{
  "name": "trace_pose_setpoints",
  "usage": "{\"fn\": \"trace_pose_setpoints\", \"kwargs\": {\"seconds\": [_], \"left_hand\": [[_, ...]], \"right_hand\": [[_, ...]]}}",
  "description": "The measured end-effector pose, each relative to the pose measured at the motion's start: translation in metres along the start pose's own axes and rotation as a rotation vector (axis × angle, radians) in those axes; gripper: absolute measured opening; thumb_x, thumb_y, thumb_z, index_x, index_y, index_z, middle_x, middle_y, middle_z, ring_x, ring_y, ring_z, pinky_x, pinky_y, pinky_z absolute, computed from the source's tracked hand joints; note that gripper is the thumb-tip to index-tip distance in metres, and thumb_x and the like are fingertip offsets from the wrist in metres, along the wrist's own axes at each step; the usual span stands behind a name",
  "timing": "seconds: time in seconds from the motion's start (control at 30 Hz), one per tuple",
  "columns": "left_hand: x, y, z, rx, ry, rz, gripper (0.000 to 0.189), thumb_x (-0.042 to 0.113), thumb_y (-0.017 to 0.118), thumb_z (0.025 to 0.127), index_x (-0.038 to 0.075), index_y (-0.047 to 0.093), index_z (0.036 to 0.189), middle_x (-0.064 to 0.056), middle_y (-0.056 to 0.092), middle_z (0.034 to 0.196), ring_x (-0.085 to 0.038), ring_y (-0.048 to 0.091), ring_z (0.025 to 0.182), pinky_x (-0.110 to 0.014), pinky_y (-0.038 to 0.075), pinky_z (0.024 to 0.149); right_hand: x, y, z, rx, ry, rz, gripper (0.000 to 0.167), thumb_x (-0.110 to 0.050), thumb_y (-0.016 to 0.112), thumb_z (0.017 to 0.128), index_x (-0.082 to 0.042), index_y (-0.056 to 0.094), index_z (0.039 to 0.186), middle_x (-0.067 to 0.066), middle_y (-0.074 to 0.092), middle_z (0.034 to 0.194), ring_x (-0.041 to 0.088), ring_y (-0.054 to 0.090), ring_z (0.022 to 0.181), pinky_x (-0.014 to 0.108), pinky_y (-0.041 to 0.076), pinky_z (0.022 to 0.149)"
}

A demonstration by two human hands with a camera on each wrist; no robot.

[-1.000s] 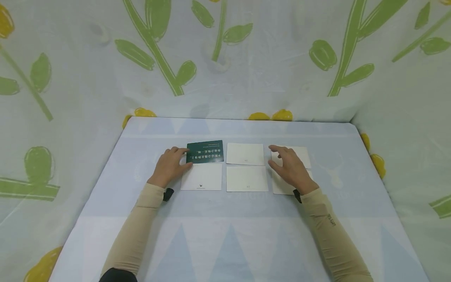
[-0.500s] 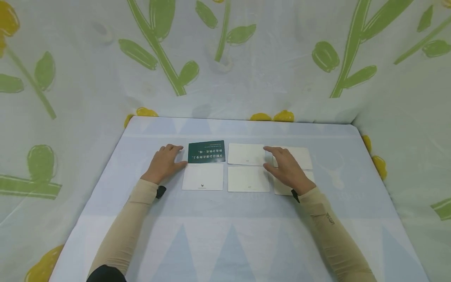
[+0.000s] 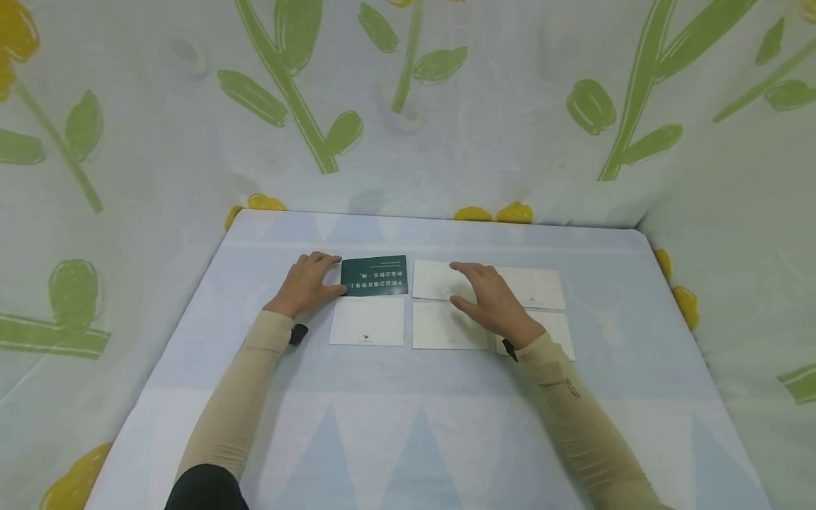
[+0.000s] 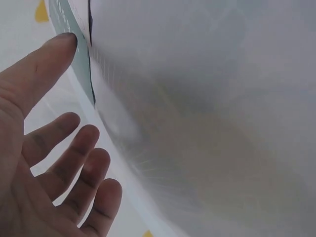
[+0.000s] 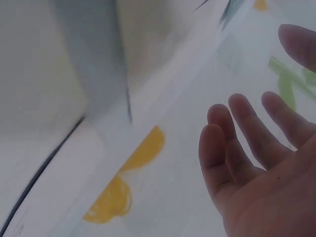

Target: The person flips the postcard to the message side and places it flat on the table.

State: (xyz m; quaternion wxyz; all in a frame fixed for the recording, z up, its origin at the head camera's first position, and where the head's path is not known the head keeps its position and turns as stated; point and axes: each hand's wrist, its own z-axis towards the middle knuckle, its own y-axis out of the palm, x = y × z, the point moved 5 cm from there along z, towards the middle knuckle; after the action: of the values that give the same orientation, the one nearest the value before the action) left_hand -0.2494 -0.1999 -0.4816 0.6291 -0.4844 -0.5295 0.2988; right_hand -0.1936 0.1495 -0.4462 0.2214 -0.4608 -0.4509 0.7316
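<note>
A dark green card (image 3: 375, 276) with white printed lettering lies at the back left of two rows of cards. My left hand (image 3: 304, 283) is at its left edge, thumb and fingertips by the card's two left corners, fingers loosely bent. In front of it lies a white card (image 3: 366, 322) with a small dark mark. Over the middle columns my right hand (image 3: 491, 301) hovers with thumb and fingers spread, holding nothing. It overlaps the back middle white card (image 3: 430, 280) and the front middle white card (image 3: 446, 329). In the right wrist view, its relaxed fingers (image 5: 281, 138) are apart from the cards.
The back right white card (image 3: 538, 289) and front right white card (image 3: 557, 333) lie beyond the right hand, the latter partly hidden by the arm. A pale blue and white patterned cloth (image 3: 395, 425) covers the table. Leaf-printed fabric (image 3: 497, 142) walls in the back and sides.
My right hand has moved left from the right-hand cards to over the middle ones. The left hand drew slightly away from the green card, then came back to its left edge.
</note>
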Motion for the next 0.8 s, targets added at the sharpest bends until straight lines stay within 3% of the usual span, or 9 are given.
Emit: {"fn": "trace_pose_setpoints", "kwargs": {"seconds": [0.4, 0.8], "left_hand": [[0.002, 0.001, 0.014, -0.099, -0.046, -0.047, 0.082, 0.043, 0.083, 0.084, 0.005, 0.05, 0.148, -0.02, 0.046, 0.149, -0.042, 0.037, 0.13, -0.056, 0.03, 0.112], [0.006, 0.0, 0.024, -0.183, -0.064, 0.018, 0.088, 0.044, 0.085, 0.081, 0.006, 0.047, 0.151, -0.02, 0.044, 0.149, -0.042, 0.034, 0.133, -0.057, 0.029, 0.113]], "right_hand": [[-0.021, 0.03, 0.027, -0.104, 0.042, 0.019, 0.065, -0.028, 0.072, 0.096, -0.015, 0.043, 0.152, 0.009, 0.05, 0.15, 0.032, 0.044, 0.135, 0.05, 0.035, 0.112], [-0.033, 0.047, 0.056, -0.117, 0.027, -0.015, 0.066, -0.028, 0.074, 0.094, -0.014, 0.044, 0.152, 0.009, 0.05, 0.15, 0.031, 0.046, 0.133, 0.05, 0.038, 0.11]]}}
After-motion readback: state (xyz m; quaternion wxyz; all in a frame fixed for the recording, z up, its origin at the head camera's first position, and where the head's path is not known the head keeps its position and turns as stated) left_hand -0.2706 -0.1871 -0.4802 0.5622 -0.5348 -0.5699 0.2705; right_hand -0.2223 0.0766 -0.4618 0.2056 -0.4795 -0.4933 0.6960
